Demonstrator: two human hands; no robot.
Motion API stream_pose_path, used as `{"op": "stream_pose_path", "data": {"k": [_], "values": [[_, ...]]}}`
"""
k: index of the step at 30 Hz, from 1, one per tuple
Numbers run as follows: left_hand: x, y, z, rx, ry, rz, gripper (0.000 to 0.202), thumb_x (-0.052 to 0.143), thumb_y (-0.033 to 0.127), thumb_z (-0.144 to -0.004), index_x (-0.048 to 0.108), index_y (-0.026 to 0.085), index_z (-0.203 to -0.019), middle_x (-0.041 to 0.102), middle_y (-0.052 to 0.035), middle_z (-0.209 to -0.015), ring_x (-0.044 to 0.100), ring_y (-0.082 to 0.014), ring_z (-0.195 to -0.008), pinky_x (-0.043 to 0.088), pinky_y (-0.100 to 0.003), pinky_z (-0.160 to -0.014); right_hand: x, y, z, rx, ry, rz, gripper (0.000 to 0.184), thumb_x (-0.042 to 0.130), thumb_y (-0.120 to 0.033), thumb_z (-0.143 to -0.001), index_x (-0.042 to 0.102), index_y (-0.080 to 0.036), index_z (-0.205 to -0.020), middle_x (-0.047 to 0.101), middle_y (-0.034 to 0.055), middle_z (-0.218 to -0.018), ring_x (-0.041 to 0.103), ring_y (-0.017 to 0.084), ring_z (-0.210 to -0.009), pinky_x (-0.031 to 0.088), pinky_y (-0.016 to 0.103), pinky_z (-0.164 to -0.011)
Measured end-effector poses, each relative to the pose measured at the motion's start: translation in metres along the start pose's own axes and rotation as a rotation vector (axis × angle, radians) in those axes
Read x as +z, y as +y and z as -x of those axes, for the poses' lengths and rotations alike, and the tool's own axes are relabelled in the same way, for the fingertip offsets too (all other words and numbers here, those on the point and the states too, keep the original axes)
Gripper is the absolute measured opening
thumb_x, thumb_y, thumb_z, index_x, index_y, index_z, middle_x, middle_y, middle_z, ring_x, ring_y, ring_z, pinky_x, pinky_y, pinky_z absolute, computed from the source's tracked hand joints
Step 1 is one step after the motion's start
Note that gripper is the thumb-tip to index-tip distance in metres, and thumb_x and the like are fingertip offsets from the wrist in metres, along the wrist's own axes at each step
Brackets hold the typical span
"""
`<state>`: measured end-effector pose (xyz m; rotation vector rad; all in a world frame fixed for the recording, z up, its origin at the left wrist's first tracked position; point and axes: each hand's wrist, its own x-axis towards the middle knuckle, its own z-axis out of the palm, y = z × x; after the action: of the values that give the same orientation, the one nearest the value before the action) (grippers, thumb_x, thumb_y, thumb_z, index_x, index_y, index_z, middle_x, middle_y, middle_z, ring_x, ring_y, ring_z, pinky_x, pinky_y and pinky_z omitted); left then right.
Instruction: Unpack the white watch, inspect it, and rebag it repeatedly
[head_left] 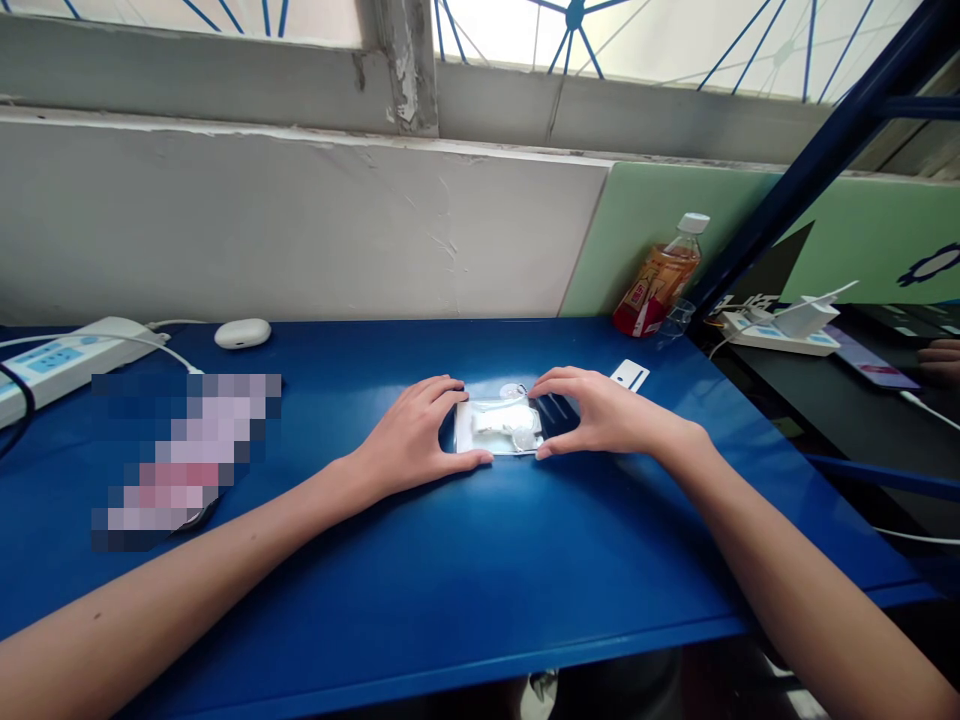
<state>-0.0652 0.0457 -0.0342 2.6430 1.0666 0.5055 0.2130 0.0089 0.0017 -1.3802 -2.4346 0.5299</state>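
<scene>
A small see-through plastic packet [499,425] with a white item inside lies on the blue desk [480,540], between my two hands. What the white item is, I cannot make out. My left hand [412,430] curves round the packet's left end, thumb at the near edge and fingertips at the far corner. At the right end, my right hand [589,410] grips in the same way, its thumb by the near corner and its index finger by the far one. Behind my right wrist shows part of a white card [628,376].
A pixelated patch covers a phone-like thing [187,455] at left. Along the back are a power strip [75,360], a white earbud case [242,333] and a bottle of reddish drink [660,280]. A blue metal post [795,150] rises at right, beside another power strip [784,330].
</scene>
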Motion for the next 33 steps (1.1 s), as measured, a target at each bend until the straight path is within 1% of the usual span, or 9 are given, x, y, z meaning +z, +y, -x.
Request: {"op": "stream_pose_path", "data": {"k": [5, 8, 14, 19, 22, 26, 31, 33], "values": [[-0.0005, 0.0008, -0.0008, -0.007, -0.009, -0.003, 0.088, 0.065, 0.079, -0.071, 0.061, 0.012, -0.128, 0.057, -0.0191, -0.139, 0.047, -0.04, -0.134, 0.04, -0.056, -0.11, 0.0001, 0.0, 0.0, 0.001, -0.007, 0.003, 0.068, 0.081, -0.059, -0.068, 0.065, -0.021, -0.122, 0.066, 0.0117, -0.121, 0.061, 0.033, -0.115, 0.05, 0.044, -0.096], [-0.0004, 0.0007, -0.0005, -0.01, -0.008, 0.0, 0.088, 0.065, 0.079, -0.071, 0.061, 0.012, -0.128, 0.057, -0.0191, -0.139, 0.047, -0.0402, -0.134, 0.04, -0.056, -0.11, 0.0006, 0.0, 0.0007, 0.006, -0.014, -0.001, 0.069, 0.08, -0.059, -0.068, 0.065, -0.02, -0.123, 0.065, 0.0119, -0.121, 0.06, 0.032, -0.114, 0.05, 0.044, -0.095], [-0.0003, -0.0003, 0.0005, 0.003, -0.004, -0.005, 0.086, 0.064, 0.08, -0.072, 0.06, 0.015, -0.129, 0.058, -0.0172, -0.139, 0.047, -0.0393, -0.134, 0.04, -0.056, -0.11, 0.0006, -0.0008, 0.0016, 0.012, -0.029, -0.019, 0.076, 0.078, -0.059, -0.07, 0.059, -0.023, -0.134, 0.061, 0.0117, -0.125, 0.06, 0.032, -0.115, 0.05, 0.044, -0.095], [0.0, -0.0003, 0.0005, 0.0, -0.006, -0.003, 0.086, 0.063, 0.08, -0.072, 0.06, 0.016, -0.129, 0.057, -0.0174, -0.139, 0.046, -0.0398, -0.134, 0.041, -0.057, -0.109, 0.0005, -0.0007, 0.0011, 0.018, -0.044, -0.017, 0.072, 0.078, -0.06, -0.071, 0.063, -0.025, -0.131, 0.061, 0.0115, -0.126, 0.06, 0.032, -0.115, 0.05, 0.043, -0.096], [0.0004, -0.0003, 0.0005, 0.0, -0.009, -0.009, 0.085, 0.063, 0.079, -0.073, 0.06, 0.016, -0.129, 0.057, -0.0174, -0.14, 0.046, -0.0394, -0.135, 0.04, -0.056, -0.11, 0.0014, -0.0005, 0.0011, 0.021, -0.05, -0.015, 0.072, 0.077, -0.059, -0.072, 0.062, -0.024, -0.132, 0.06, 0.0115, -0.127, 0.06, 0.032, -0.115, 0.05, 0.042, -0.096], [0.0007, -0.0006, 0.0006, 0.001, -0.009, -0.017, 0.087, 0.063, 0.08, -0.073, 0.06, 0.014, -0.13, 0.057, -0.0183, -0.14, 0.046, -0.0392, -0.135, 0.04, -0.056, -0.111, 0.0021, -0.0012, 0.0018, 0.016, -0.046, -0.023, 0.073, 0.077, -0.058, -0.073, 0.059, -0.023, -0.134, 0.06, 0.0119, -0.127, 0.059, 0.032, -0.116, 0.049, 0.044, -0.097], [0.001, -0.0009, 0.0011, 0.009, -0.018, -0.033, 0.087, 0.06, 0.08, -0.075, 0.058, 0.014, -0.131, 0.055, -0.0181, -0.141, 0.045, -0.0391, -0.135, 0.039, -0.056, -0.111, 0.0016, -0.0048, 0.0023, 0.016, -0.059, 0.006, 0.071, 0.075, -0.056, -0.075, 0.057, -0.024, -0.136, 0.057, 0.0125, -0.129, 0.058, 0.032, -0.117, 0.049, 0.043, -0.098], [0.0013, -0.0012, 0.0013, 0.018, -0.02, -0.044, 0.086, 0.058, 0.08, -0.077, 0.058, 0.013, -0.131, 0.055, -0.0189, -0.141, 0.045, -0.0389, -0.136, 0.038, -0.055, -0.111, 0.0023, -0.0062, 0.0022, 0.016, -0.069, 0.028, 0.07, 0.073, -0.056, -0.077, 0.057, -0.025, -0.137, 0.057, 0.013, -0.13, 0.059, 0.032, -0.117, 0.049, 0.044, -0.098]]}}
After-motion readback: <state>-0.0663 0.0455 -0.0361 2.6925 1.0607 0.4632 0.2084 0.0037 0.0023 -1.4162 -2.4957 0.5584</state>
